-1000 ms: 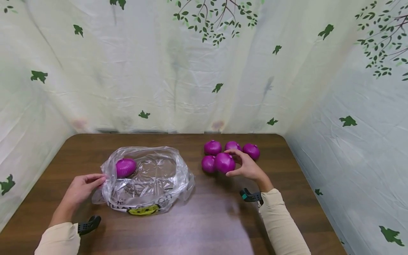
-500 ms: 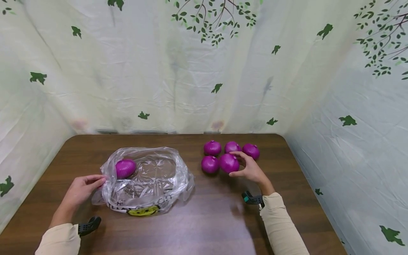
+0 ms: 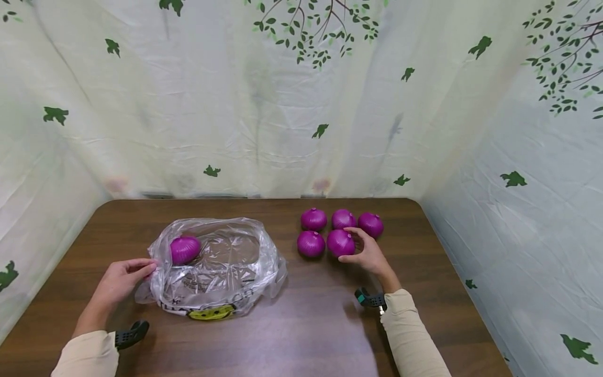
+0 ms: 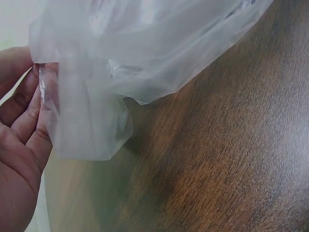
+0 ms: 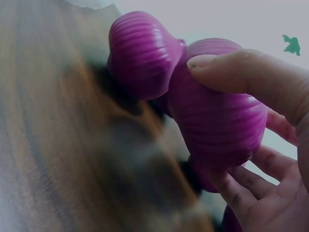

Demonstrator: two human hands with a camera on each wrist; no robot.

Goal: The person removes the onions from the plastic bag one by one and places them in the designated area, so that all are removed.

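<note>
At the left, my left hand (image 3: 115,283) pinches the rim of a clear plastic bag (image 3: 277,269) between thumb and fingers. In the left wrist view, a fold of the bag (image 4: 91,116) hangs from those fingers. A purple onion (image 3: 185,250) lies inside the bag at its left side. My right hand (image 3: 374,256) grips another purple onion (image 3: 341,243), thumb on the near side and fingers around the far side. This onion (image 5: 217,121) fills the middle of the right wrist view. Just left of it sits a further onion (image 3: 311,244).
Behind the gripped onion stand three more onions, at left (image 3: 313,219), middle (image 3: 343,218) and right (image 3: 370,224). All rest on a brown wooden table (image 3: 301,335). A pale leaf-patterned sheet (image 3: 264,131) hangs along the back and sides.
My right hand has shifted the gripped onion slightly right, opening a narrow gap from the onion on its left. The left hand and the bag stay nearly still.
</note>
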